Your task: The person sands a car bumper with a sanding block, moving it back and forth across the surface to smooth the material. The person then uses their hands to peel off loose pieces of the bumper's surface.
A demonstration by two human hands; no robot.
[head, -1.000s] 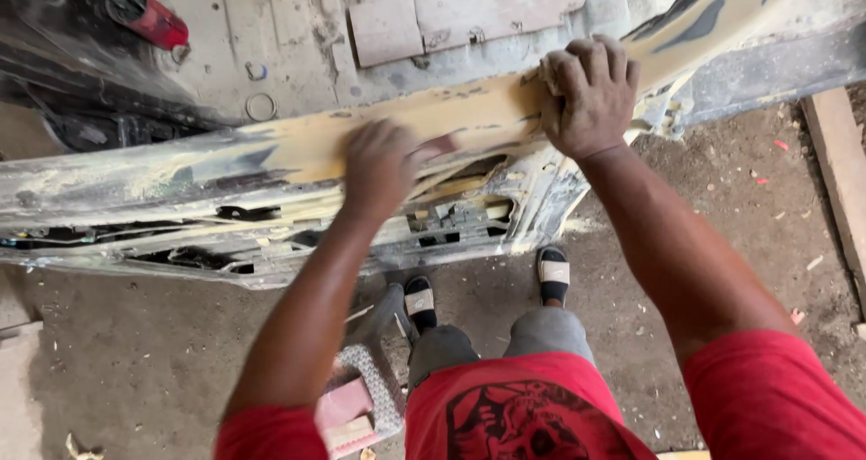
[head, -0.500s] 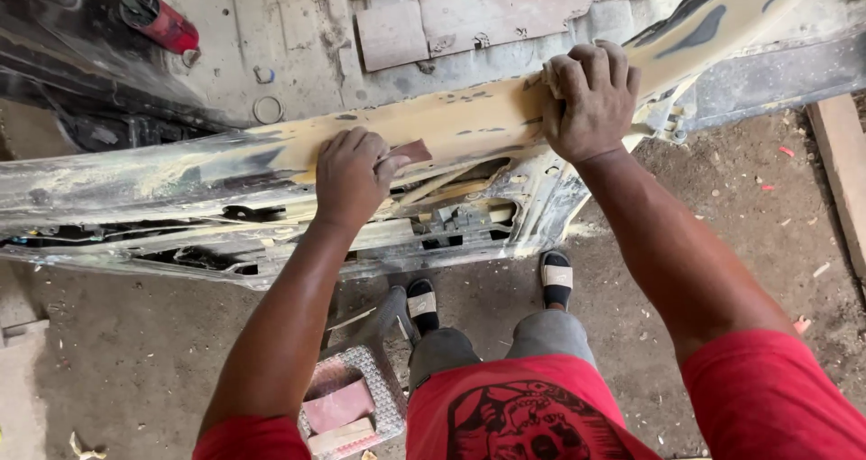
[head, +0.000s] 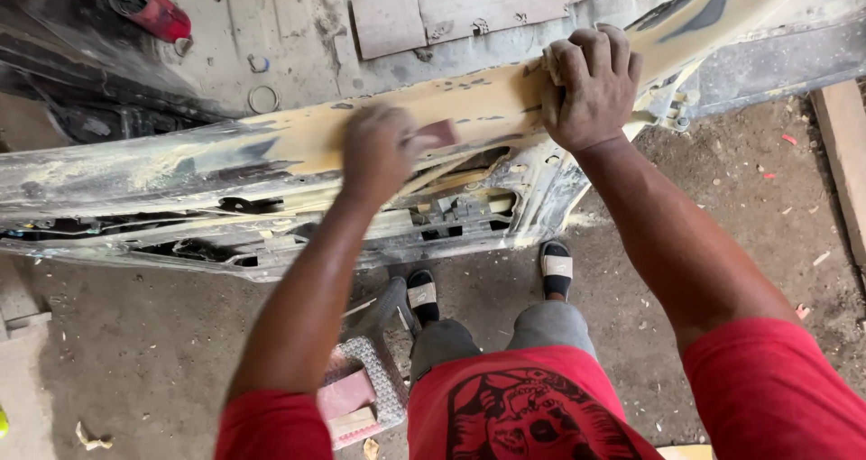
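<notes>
My left hand: it is blurry, fingers curled down flat over a small reddish-brown sanding block, pressing it on the car panel.
My right hand: fingers bent tight around the top edge of the same panel, with a bit of pale paper under them.
Sanding block: a small flat piece, only one end peeks out past my fingers.
Car panel: long and thin, lying across in front of me. It is covered in dull yellow filler with dark patches, and looks dusty and rough. The underside has holes and metal bits showing.
Near my feet: my black and white sandals stand on the dirt floor. A small woven basket with pink blocks sits just beside my left leg.
Far side: a red can lies past the panel, well apart from my hands.
Edges: a wooden plank lies at the right.
Room: the panel top between my hands is bare.
</notes>
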